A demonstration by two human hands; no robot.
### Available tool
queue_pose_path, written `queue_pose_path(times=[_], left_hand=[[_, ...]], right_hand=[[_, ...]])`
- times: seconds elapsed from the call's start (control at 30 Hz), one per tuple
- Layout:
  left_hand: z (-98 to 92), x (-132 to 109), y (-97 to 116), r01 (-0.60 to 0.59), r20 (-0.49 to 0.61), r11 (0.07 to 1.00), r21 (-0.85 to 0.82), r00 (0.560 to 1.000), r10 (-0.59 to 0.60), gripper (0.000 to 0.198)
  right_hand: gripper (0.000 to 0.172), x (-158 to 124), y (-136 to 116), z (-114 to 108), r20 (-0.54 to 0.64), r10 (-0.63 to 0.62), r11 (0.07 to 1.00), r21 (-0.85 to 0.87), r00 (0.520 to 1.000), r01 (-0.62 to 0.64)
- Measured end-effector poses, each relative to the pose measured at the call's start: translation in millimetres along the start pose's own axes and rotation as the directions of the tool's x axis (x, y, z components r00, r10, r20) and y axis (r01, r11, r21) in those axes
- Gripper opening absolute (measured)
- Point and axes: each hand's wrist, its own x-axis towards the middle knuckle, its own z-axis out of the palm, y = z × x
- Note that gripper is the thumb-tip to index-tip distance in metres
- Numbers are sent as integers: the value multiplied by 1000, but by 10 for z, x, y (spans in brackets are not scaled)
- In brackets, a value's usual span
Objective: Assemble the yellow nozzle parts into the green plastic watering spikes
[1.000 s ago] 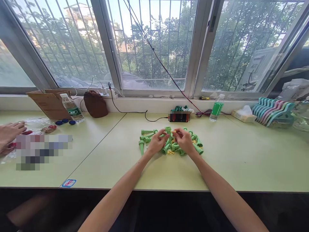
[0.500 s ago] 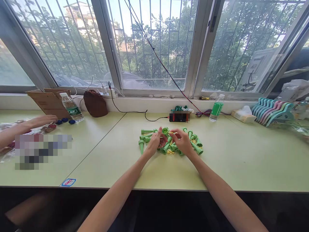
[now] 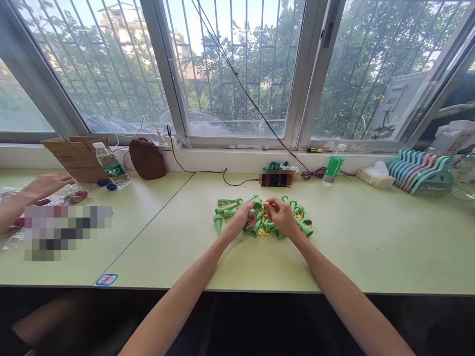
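Observation:
A hollow green plastic cone [image 3: 257, 204], wide at one end, is pinched between the thumb and fingers of my left hand [image 3: 240, 221]. Close to its right side, the fingertips of my right hand [image 3: 283, 217] are closed on a small yellow piece [image 3: 266, 203], partly covered by the fingers. Below and around both hands lies a loose pile of similar green cones [image 3: 217, 225], pointing various ways. Small yellow plastic pieces [image 3: 263, 234] are scattered among them. My hands hide the middle of the pile.
At the left, a co-worker's hand [image 3: 48, 187] is over plastic bags near blue caps [image 3: 111, 187] and a water bottle [image 3: 113, 165]. Along the back are a phone [image 3: 275, 179], a green-labelled bottle [image 3: 334, 165], a tissue pack [image 3: 375, 175] and hangers [image 3: 423, 173].
The green cone in my left hand has tipped, so its open mouth no longer faces me. My right hand stays close beside it. The co-worker's hand has moved left, and one blue cap is gone from view.

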Motion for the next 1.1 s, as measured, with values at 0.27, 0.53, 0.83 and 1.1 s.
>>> queue_pose_path(times=[0.27,0.53,0.83,1.1], left_hand=[[2,-61,61,-45,78,992,120,996,36,51],[38,-81,103,-73,87,985,159,994,59,59],[13,23,37,-174,-243,962,212,944,225,39],[-27,42,-28,-68,-168,945,321,977,127,73]], right_hand=[[34,17,32,-25,-31,15,998,-68,999,-17],[33,17,12,-27,-17,20,993,-113,1000,-22],[32,42,13,-13,-142,-42,994,-109,989,27],[29,21,8,8,-40,-96,993,-77,995,93]])
